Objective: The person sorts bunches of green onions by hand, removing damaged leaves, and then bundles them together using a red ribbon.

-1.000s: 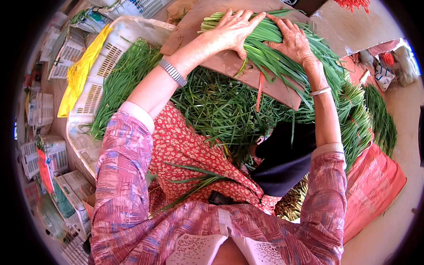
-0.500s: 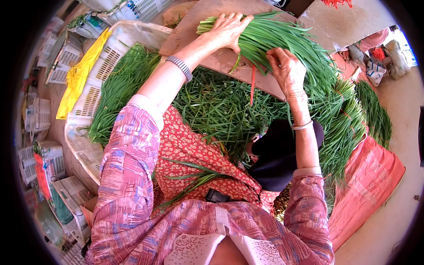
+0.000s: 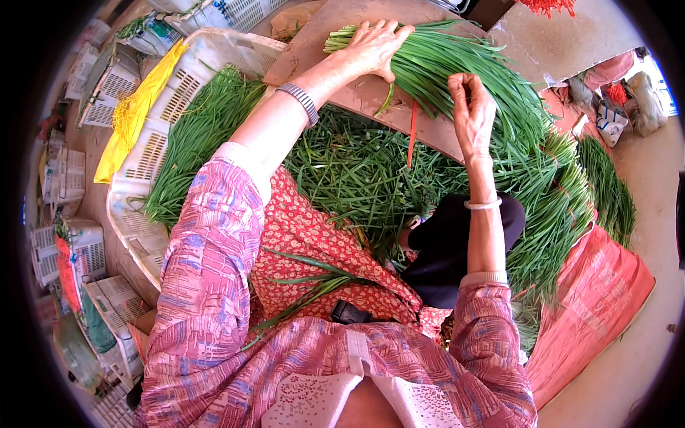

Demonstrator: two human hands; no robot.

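Observation:
A bundle of long green chives [image 3: 464, 71] lies across a brown board [image 3: 314, 50] in front of me. My left hand [image 3: 374, 46] presses down on the cut ends of the bundle, fingers spread over the stalks. My right hand [image 3: 469, 107] hovers just above the bundle's middle, fingers pinched together on what looks like a thin red band [image 3: 412, 135] that hangs down over the board's edge. More loose chives [image 3: 364, 178] are heaped below the board, over my lap.
A white plastic crate [image 3: 153, 150] with chives [image 3: 193, 143] and a yellow cloth [image 3: 135, 118] stands at my left. More chives [image 3: 564, 214] spill over a red sack [image 3: 599, 292] at my right. A black cloth [image 3: 457, 242] lies on my lap. Stacked crates [image 3: 71, 185] line the far left.
My right hand lifted off the bundle and drew back toward me, closing its fingers on the red band. My left hand slid to the bundle's cut ends and stayed pressed there.

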